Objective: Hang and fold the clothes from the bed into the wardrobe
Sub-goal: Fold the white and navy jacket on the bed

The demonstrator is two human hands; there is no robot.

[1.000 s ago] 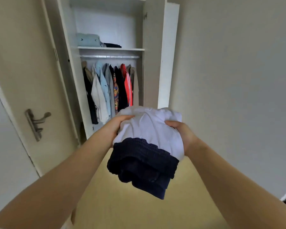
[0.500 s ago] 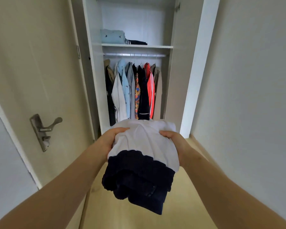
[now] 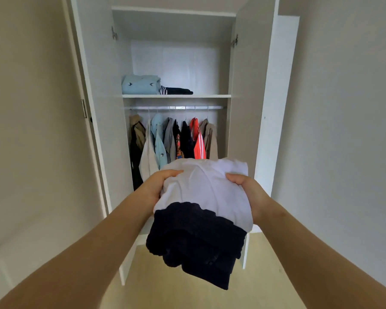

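I hold a bundle of clothes in front of the open wardrobe [image 3: 176, 59], both arms stretched toward it. My left hand [image 3: 158, 186] grips the bundle's left side, thumb curled over the top of the white garment [image 3: 205, 190]. My right hand [image 3: 245, 188] grips the right side in the same way, thumb on top and the fingers hidden beneath the cloth. Under the white garment hangs a dark navy garment [image 3: 194, 241], its folds drooping below my hands, in front of the wardrobe's bottom edge.

Inside the wardrobe, on the left part of the shelf [image 3: 176, 96], lies a folded light-blue garment [image 3: 140, 84], and just beside it on the right a flatter dark folded piece [image 3: 178, 91] with white stripes at its near end. Below the shelf runs the rail [image 3: 176, 107], and the hanging clothes [image 3: 172, 139] crowd along it on hangers: beige, white, light blue, grey, black, red with white stripes, tan. The bundle covers their lower ends. Both wardrobe doors stand open.
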